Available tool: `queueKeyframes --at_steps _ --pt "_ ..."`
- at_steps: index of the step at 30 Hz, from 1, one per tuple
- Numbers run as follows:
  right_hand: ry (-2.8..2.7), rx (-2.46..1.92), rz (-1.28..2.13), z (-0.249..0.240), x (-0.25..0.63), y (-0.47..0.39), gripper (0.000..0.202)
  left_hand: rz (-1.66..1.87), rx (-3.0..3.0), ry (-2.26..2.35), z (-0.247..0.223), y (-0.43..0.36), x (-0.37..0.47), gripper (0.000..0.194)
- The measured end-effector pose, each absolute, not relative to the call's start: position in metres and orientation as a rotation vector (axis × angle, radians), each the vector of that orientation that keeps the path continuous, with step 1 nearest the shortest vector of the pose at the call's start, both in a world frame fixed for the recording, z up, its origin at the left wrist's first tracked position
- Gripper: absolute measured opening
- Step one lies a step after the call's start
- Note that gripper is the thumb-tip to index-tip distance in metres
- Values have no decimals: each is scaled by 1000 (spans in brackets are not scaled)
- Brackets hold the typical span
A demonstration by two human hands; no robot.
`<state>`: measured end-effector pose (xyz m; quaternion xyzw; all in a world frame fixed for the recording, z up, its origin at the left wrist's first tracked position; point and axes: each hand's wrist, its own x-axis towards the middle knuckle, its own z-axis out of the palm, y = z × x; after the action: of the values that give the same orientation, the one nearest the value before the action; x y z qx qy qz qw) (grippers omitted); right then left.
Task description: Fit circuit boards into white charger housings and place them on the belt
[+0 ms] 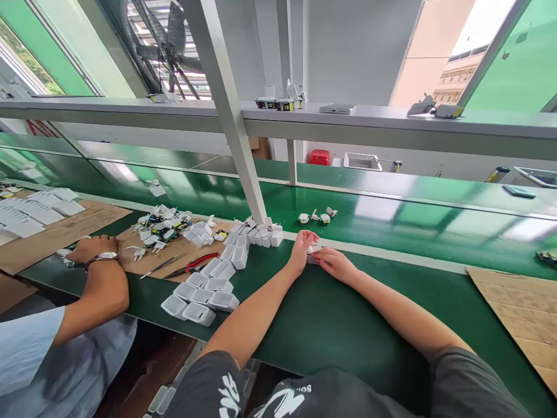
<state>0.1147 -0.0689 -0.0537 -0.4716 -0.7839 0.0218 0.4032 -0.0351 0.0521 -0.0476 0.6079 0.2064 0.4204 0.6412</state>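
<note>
Over the green bench, my left hand (pixel 301 251) and my right hand (pixel 336 265) meet around a small white plastic adapter housing (pixel 314 248). Both hands have their fingers closed on it, and they hide much of it. Just beyond them lie several small white plug parts (pixel 325 217). To my left, rows of open white plastic housings (pixel 203 295) run from the bench's front edge back to the metal post.
A co-worker's hand (pixel 92 249) rests at the far left, beside a heap of circuit boards with white plugs (pixel 163 223). Red-handled pliers (pixel 195 264) and tweezers (pixel 162 265) lie on cardboard. An upright metal post (pixel 237 128) and a shelf (pixel 374 125) stand ahead; cardboard (pixel 517 313) lies right.
</note>
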Motion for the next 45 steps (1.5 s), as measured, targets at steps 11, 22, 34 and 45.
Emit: queueKeyframes --at_steps 11,22,34,45 --pt "-1714 -1249 -108 -12 131 -97 29 962 1364 558 -57 72 -38 59" --pt "-1820 -1331 107 -50 131 -111 31 916 1372 578 -66 74 -33 62" --pt "-1879 -1308 134 -52 131 -125 32 885 1380 577 -67 78 -33 63" --pt "-1769 -1218 -53 -10 133 -122 34 865 1390 587 -65 79 -32 61"
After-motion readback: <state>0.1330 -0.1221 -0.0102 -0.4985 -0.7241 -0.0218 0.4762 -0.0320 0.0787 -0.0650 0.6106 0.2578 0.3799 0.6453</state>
